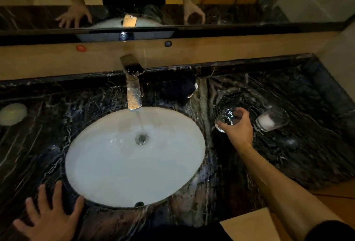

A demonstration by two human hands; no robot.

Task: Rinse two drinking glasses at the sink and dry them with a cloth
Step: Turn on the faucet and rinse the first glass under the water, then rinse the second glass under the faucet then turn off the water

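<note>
My right hand [239,127] grips a glass [226,118], tilted on its side, over the counter [288,154] right of the sink [96,164]. A second glass [271,119] lies just right of that hand. The tap [133,87] runs. My left hand [50,215] rests flat, fingers spread, holding nothing, at the sink's near-left rim.

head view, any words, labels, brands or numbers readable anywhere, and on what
None: no text can be read in this view.
The faucet shows no visible brand mark.
The glass in the right hand and the second glass lying on the counter bear no print.
The red dot and the dark dot on the wall strip are plain marks, too small and blurred to show any sign.
</note>
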